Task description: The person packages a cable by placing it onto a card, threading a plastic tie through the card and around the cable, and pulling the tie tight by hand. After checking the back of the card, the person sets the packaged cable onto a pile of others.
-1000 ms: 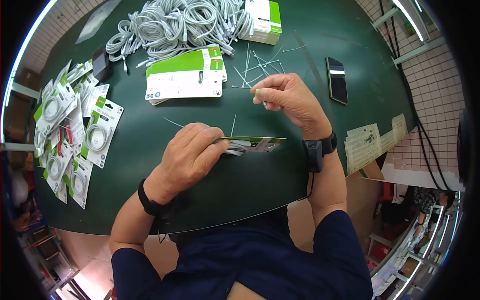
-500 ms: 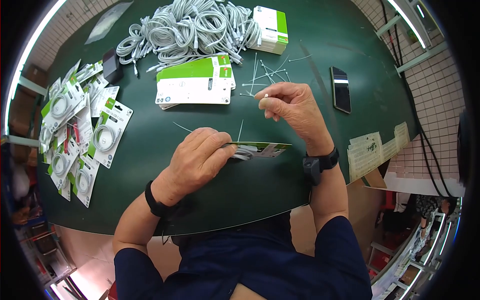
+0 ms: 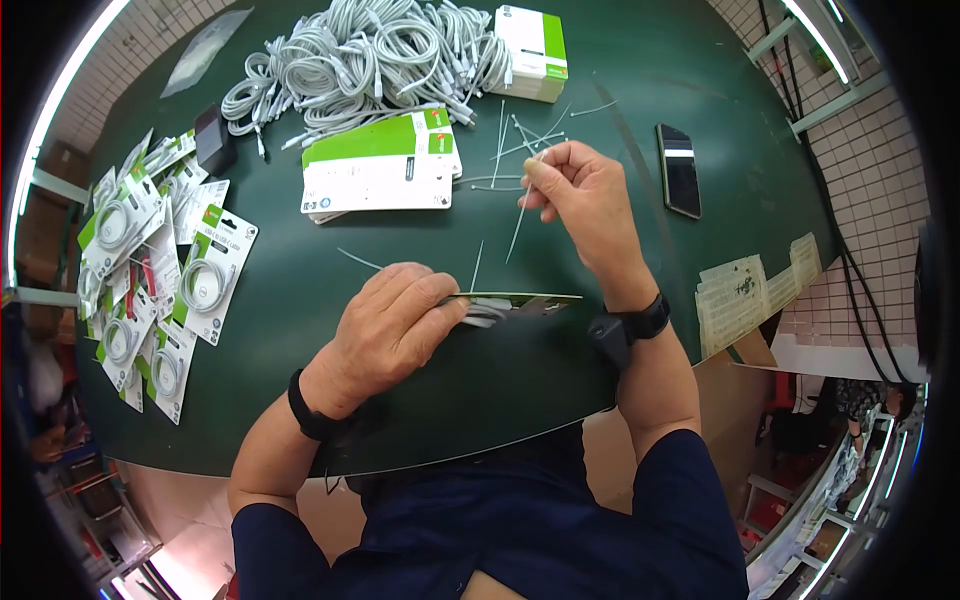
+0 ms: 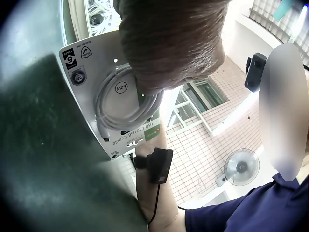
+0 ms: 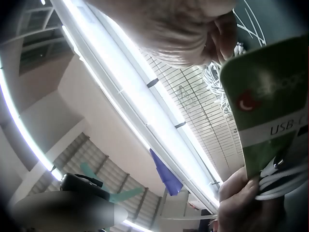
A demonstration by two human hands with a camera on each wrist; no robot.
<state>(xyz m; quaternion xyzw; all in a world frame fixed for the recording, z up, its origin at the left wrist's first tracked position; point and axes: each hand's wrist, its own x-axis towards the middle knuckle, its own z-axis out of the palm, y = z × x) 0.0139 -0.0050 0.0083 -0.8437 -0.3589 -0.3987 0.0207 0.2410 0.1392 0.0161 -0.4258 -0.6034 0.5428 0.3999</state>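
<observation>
Near the front of the table my left hand (image 3: 390, 325) grips a printed packaging card (image 3: 545, 300), held on edge. A coiled light grey USB-C cable (image 4: 104, 113) lies against the card's face in the left wrist view; my left fingers cover part of it. Two thin tie ends stick out beyond the card, one a straight white tie (image 3: 477, 265), the other by my knuckles. Farther up, my right hand (image 3: 585, 205) pinches a thin white cable tie (image 3: 515, 238) between thumb and forefinger, its length hanging down. In the right wrist view the card's green corner (image 5: 260, 82) stands close below that hand.
Loose cable ties (image 3: 530, 135) lie beyond the right hand. Behind are stacked flat cards (image 3: 375, 185), a heap of grey cables (image 3: 370, 60) and a card stack (image 3: 530, 75). Carded cables (image 3: 205, 280) pile up at left; a phone (image 3: 679, 170) lies right.
My right hand has turned and shifted slightly up; the cable tie in its pinch now hangs down in plain view, where only a small tip showed before. My left hand keeps its grip.
</observation>
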